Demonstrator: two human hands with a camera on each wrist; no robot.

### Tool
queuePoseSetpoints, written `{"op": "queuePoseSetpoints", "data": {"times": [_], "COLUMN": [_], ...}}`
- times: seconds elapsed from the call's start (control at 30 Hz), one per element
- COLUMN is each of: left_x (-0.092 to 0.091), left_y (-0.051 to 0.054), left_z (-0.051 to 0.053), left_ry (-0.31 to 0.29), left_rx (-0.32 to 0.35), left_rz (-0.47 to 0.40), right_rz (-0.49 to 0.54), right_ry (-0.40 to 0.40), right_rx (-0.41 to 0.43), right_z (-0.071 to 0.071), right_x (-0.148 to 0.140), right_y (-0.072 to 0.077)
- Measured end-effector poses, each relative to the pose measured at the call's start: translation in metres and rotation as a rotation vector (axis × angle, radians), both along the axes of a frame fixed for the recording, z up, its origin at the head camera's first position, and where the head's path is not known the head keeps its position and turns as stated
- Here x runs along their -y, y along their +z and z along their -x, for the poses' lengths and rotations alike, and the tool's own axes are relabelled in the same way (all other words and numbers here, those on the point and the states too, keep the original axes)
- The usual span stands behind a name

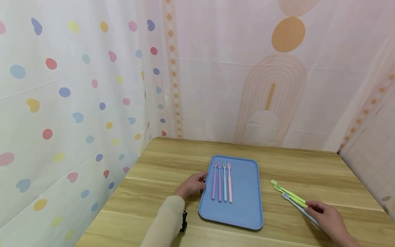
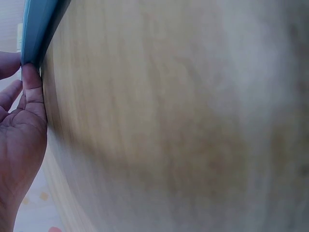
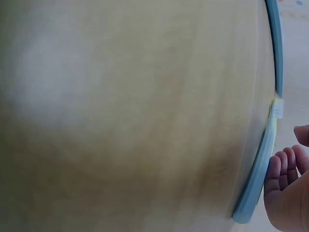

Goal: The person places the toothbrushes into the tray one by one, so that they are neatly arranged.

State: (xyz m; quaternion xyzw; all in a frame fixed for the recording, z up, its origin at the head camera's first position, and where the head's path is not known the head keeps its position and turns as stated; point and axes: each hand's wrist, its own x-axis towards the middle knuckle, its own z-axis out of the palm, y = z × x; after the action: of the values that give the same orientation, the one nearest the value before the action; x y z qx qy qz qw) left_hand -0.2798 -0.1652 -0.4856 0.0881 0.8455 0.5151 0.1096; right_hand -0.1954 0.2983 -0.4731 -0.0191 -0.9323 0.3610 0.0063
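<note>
Left of the blue tray [image 1: 247,192], my left hand [image 1: 192,185] pinches its left rim; in the left wrist view the hand [image 2: 21,125] has fingers on both sides of the tray's edge [image 2: 41,29]. Two purple toothbrushes [image 1: 214,181], one light blue [image 1: 225,183] and one pink [image 1: 229,183] lie side by side on the tray. Right of it, my right hand [image 1: 328,219] hovers at the handle ends of two green toothbrushes [image 1: 288,192] and a blue one [image 1: 300,208]. In the right wrist view a gap shows between thumb and fingers of this hand [image 3: 288,188], beside the blue handle [image 3: 253,183].
The wooden table [image 1: 172,151] extends around the tray, its back edge close to a patterned curtain [image 1: 210,96]. Another curtain with coloured dots [image 1: 77,137] hangs along the left side. A black band [image 1: 184,221] is on the left wrist.
</note>
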Motion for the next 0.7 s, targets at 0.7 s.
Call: {"op": "queuePoseSetpoints", "data": {"times": [0.7], "left_x": [0.001], "left_y": [0.001], "left_z": [0.001], "left_ry": [0.003], "left_rx": [0.003], "left_rz": [0.009], "right_rz": [-0.109], "right_ry": [0.07], "right_rx": [-0.038], "right_z": [-0.001], "right_x": [0.006], "right_y": [-0.012]}}
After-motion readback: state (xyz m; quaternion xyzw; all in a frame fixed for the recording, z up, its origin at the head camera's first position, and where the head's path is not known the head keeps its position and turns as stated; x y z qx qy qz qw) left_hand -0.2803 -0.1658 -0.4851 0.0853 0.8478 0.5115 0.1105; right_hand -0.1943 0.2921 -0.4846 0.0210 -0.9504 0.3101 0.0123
